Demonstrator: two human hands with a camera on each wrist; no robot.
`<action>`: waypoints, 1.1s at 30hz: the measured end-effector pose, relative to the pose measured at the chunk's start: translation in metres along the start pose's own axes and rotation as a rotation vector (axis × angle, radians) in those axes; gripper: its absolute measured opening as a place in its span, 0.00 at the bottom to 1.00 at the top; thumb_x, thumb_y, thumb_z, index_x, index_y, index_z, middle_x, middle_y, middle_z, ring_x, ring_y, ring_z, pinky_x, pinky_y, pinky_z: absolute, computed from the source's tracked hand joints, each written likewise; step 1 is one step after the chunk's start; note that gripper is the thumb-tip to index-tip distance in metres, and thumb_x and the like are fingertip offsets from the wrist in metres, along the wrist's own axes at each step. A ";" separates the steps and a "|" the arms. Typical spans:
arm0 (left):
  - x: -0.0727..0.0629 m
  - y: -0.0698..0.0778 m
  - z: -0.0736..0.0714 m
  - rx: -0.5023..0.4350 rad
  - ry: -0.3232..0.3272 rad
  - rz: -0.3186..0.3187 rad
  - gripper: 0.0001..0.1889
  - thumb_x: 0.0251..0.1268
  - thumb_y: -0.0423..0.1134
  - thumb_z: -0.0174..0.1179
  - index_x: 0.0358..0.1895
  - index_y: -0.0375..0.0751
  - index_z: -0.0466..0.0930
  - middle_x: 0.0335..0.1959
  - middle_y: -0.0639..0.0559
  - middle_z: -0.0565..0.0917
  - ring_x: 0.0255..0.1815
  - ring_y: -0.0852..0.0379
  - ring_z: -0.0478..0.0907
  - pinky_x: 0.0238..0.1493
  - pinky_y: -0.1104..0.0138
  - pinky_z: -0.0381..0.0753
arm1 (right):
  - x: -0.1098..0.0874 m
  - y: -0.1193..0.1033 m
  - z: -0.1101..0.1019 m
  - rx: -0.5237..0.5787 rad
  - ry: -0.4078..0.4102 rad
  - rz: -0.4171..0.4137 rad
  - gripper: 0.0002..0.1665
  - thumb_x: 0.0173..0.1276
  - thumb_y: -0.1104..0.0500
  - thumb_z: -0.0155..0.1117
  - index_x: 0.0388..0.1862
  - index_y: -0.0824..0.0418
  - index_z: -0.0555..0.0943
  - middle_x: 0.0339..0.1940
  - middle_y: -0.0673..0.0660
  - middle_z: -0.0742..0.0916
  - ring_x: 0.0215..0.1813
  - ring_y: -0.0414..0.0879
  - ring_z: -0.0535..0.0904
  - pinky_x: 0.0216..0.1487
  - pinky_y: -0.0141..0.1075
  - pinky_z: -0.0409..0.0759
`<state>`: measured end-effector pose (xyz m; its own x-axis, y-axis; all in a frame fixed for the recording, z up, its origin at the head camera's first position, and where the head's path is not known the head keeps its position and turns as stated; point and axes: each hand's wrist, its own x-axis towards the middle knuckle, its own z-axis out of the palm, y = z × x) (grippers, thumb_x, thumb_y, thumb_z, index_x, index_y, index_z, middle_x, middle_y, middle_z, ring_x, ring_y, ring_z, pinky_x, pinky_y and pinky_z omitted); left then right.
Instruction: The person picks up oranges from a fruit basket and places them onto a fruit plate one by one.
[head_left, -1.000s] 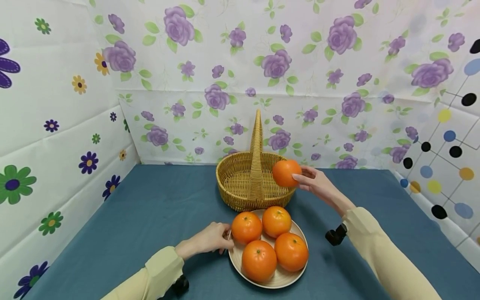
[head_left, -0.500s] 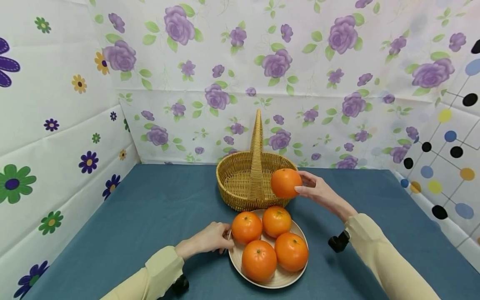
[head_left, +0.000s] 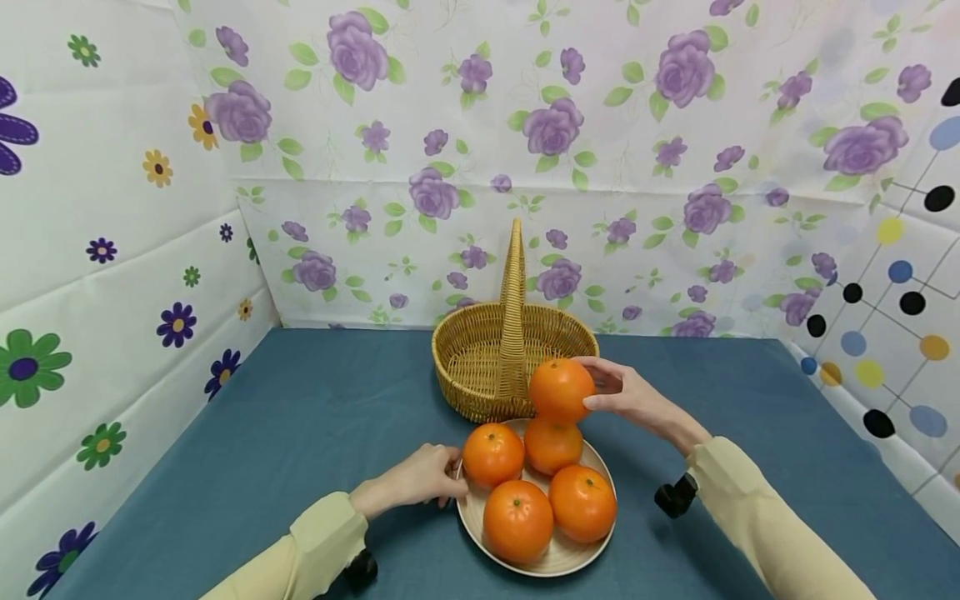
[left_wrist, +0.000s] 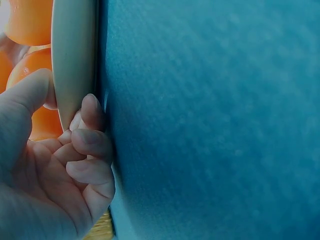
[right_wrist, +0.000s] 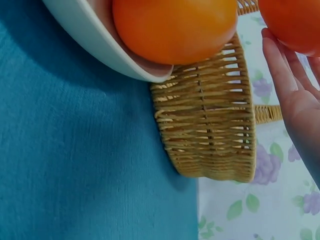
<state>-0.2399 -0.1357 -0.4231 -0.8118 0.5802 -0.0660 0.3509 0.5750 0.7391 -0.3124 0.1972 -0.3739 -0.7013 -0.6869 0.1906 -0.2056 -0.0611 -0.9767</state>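
My right hand (head_left: 637, 402) holds an orange (head_left: 561, 389) from its right side, between thumb and fingers. In the head view this fruit overlaps the basket's front right and the top of the plate's rearmost orange (head_left: 553, 450). The right wrist view shows the held fruit raised above the level of the basket's rim. With thumb above and fingers below, my left hand (head_left: 420, 479) pinches the left rim of a pale round plate (left_wrist: 75, 55). Several oranges sit on that plate, one (head_left: 493, 455) right beside my left fingertips.
A woven wicker basket (head_left: 465, 392) with a tall arched handle (head_left: 512, 308) stands directly behind the plate. Blue cloth (head_left: 352, 392) covers the table. Flower-patterned sheets (head_left: 465, 125) hang at the back and left, and a dotted sheet (head_left: 870, 333) on the right.
My right hand has lowered the orange and brought it nearer, from over the basket's right side to the gap between basket and plate. My left hand and the plate have stayed put.
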 end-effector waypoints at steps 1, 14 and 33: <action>0.000 0.000 0.000 0.000 0.001 0.002 0.07 0.51 0.35 0.58 0.22 0.41 0.70 0.08 0.54 0.74 0.06 0.60 0.64 0.10 0.70 0.64 | 0.000 -0.001 0.002 0.003 -0.014 -0.007 0.34 0.62 0.64 0.59 0.66 0.64 0.61 0.60 0.64 0.71 0.56 0.58 0.70 0.50 0.48 0.70; -0.001 0.001 0.000 -0.003 -0.002 -0.006 0.07 0.51 0.34 0.58 0.22 0.41 0.70 0.08 0.53 0.74 0.06 0.60 0.64 0.11 0.69 0.64 | 0.003 -0.002 0.015 -0.051 -0.118 -0.035 0.37 0.58 0.66 0.63 0.66 0.65 0.61 0.60 0.63 0.71 0.58 0.58 0.68 0.51 0.48 0.68; 0.001 -0.002 0.000 -0.003 0.000 -0.006 0.07 0.50 0.35 0.58 0.21 0.41 0.70 0.08 0.53 0.74 0.06 0.60 0.64 0.10 0.70 0.64 | 0.004 -0.003 0.031 -0.197 -0.201 -0.072 0.38 0.53 0.69 0.68 0.64 0.63 0.64 0.57 0.61 0.74 0.56 0.55 0.69 0.51 0.50 0.67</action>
<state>-0.2410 -0.1359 -0.4247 -0.8136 0.5772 -0.0705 0.3448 0.5765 0.7408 -0.2930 0.1719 -0.3737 -0.5346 -0.8170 0.2163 -0.3927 0.0135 -0.9196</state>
